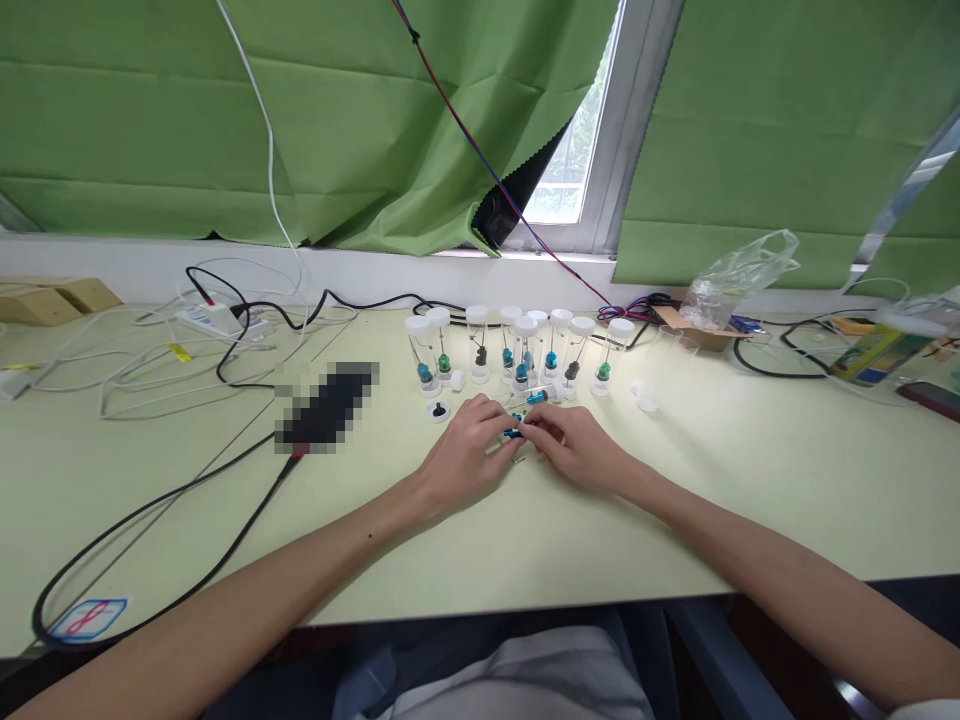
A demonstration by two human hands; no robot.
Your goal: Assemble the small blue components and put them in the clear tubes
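Observation:
My left hand [471, 448] is closed, its thumb and forefinger pinching a small blue part [513, 433] just above the table. My right hand [576, 446] meets it from the other side, fingertips pressed together at the part's end; what they grip is too small to make out. Beyond the fingers lies a blue cylindrical piece [537, 397] with a thin rod. A short metal pin [518, 460] rests by the left thumb. Several clear tubes [478, 345] with white caps stand behind, holding small blue, green or black pieces. Left of them sits a white cap [438, 411] with a black piece in it.
Loose white caps [646, 400] lie right of the tubes. A blurred-out dark device [326, 408] with a black cable is on the left. White cables and a power strip [221, 318] run along the back. A cardboard box [697, 332] with a plastic bag stands back right.

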